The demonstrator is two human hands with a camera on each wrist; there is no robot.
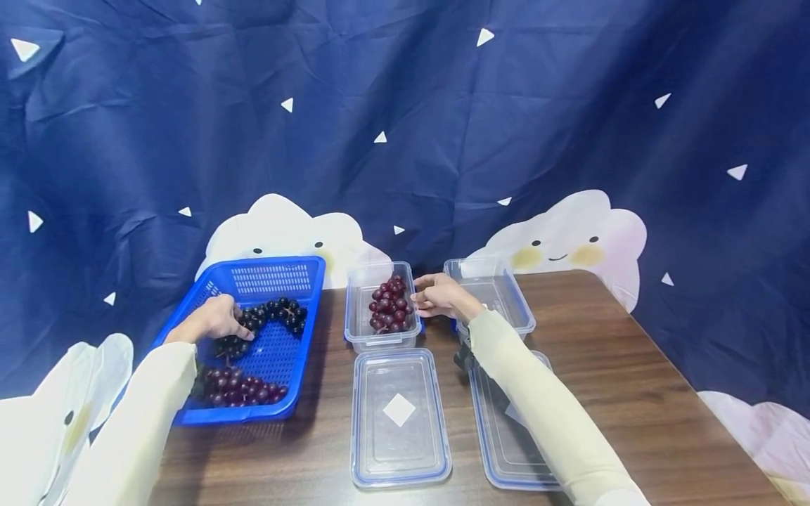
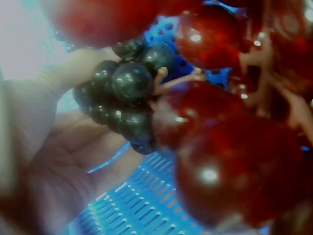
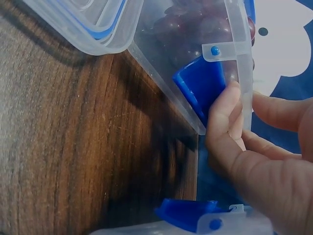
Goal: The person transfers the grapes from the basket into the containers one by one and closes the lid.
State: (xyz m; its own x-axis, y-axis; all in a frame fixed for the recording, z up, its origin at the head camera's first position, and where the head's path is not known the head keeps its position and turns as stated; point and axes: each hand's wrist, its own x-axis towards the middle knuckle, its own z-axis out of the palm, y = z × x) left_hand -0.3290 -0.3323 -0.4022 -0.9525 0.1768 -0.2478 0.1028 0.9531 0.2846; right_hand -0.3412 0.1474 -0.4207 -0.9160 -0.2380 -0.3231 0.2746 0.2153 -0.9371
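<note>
The bunch of black grapes (image 2: 132,83) lies in the blue basket (image 1: 237,415), between the curled fingers and thumb of the left hand (image 1: 218,318). A light grip near the stalk should serve best, I judge, easing it clear of the red-purple bunch (image 1: 243,388) so that stems do not snag. Its berries are round, glossy and tightly packed; a pale stem shows beside them. The right hand (image 1: 441,295) is half open, fingertips at a clear container (image 1: 384,342) by its blue latch (image 3: 200,83); whether it pinches the wall I cannot tell. Dark red grapes (image 1: 389,309) sit inside. A second container (image 1: 496,292) stands to the right; two clear lids (image 1: 400,450) lie nearer, on the wooden table (image 1: 607,351).
</note>
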